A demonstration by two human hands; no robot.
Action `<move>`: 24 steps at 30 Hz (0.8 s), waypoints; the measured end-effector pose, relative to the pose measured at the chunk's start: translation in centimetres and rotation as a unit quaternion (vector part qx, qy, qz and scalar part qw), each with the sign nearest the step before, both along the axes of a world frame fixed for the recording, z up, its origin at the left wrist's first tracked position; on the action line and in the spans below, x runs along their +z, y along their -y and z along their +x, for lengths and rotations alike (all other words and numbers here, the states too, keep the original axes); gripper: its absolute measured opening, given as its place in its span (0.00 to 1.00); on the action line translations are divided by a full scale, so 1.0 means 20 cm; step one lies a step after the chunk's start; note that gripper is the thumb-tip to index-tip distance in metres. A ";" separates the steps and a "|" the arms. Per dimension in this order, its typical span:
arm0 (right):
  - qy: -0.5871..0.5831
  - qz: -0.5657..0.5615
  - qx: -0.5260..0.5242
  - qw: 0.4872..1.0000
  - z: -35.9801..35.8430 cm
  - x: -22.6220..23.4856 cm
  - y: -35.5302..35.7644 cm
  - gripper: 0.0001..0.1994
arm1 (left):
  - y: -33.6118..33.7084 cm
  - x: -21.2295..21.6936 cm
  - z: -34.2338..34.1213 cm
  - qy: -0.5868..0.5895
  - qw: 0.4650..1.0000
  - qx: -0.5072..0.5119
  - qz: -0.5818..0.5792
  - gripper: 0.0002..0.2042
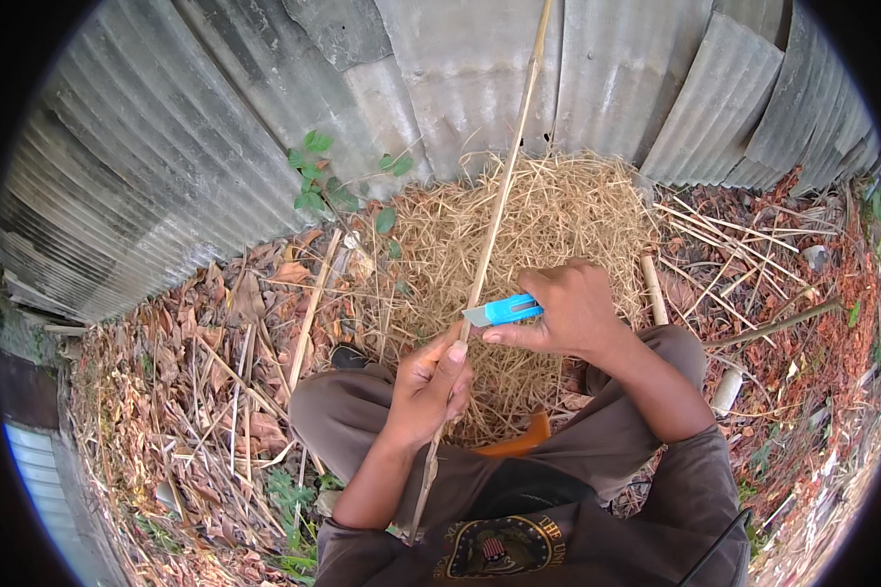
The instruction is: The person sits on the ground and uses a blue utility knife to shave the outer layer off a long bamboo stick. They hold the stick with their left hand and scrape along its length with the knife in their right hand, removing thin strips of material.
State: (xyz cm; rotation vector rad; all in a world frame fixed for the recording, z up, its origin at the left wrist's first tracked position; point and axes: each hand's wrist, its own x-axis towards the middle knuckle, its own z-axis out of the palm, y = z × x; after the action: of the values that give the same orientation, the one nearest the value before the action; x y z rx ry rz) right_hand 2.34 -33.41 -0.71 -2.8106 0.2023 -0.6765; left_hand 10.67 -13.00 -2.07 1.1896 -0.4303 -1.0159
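A long pale strip, like split bamboo, passes through the left grip, which is closed around it with the thumb laid up along it. From there the strip rises, leaning toward the right, in front of the corrugated metal sheets and out past the upper edge of view. Its shorter lower part, browner and rougher, slants down from the left grip to an end near the dark shirt.

The right grip is shut on a blue cutter knife, fingers wrapped over the handle and thumb beneath. The knife points left, and its short blade meets the strip just above the left grip; whether the edge bites into it cannot be told. The strip thus lies to the left of the right grip, apart from its fingers, with the knife bridging the gap.

Between the bent legs and the sheets is a heap of straw-coloured shavings; an orange object, partly covered, sits near the lap. Dry brown leaves spread on the left, thin sticks lie at the right, and a green plant stands against the sheets.
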 end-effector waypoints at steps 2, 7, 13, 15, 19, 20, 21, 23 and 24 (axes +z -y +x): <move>-0.006 -0.036 0.018 0.999 -0.01 -0.02 -0.03 0.34 | -0.03 0.02 -0.04 0.041 0.999 0.012 0.004 0.20; 0.074 -0.055 0.019 0.996 0.03 -0.13 0.03 0.37 | -0.13 -0.02 -0.16 0.023 1.000 0.018 -0.008 0.19; 0.036 -0.017 0.028 0.999 -0.01 -0.16 -0.10 0.38 | -0.22 -0.03 -0.25 0.058 0.996 0.065 -0.003 0.18; 0.017 -0.006 0.042 0.999 -0.02 -0.15 -0.11 0.35 | -0.24 -0.02 -0.28 0.072 0.995 0.074 0.001 0.18; 0.068 -0.056 0.047 0.995 -0.01 -0.13 -0.07 0.35 | -0.28 0.00 -0.35 0.092 0.993 0.074 0.020 0.18; 0.069 -0.059 0.051 0.995 -0.01 -0.14 -0.07 0.36 | -0.28 0.00 -0.36 0.101 0.992 0.074 0.023 0.18; 0.070 -0.061 0.054 0.994 -0.01 -0.14 -0.06 0.36 | -0.29 0.00 -0.37 0.093 0.993 0.070 0.024 0.18; 0.045 -0.037 -0.037 0.998 0.01 -0.13 0.01 0.36 | -0.30 0.02 -0.39 0.079 0.994 0.066 0.024 0.18; 0.033 -0.024 -0.081 0.996 0.02 -0.13 0.07 0.37 | -0.31 0.01 -0.41 0.074 0.995 0.060 0.024 0.17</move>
State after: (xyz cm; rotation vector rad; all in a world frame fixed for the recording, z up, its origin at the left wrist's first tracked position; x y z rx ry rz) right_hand 2.80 -34.82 -3.22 -2.8337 0.4108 -0.8202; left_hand 2.41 -6.71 -1.80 1.3231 -0.4476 -0.8412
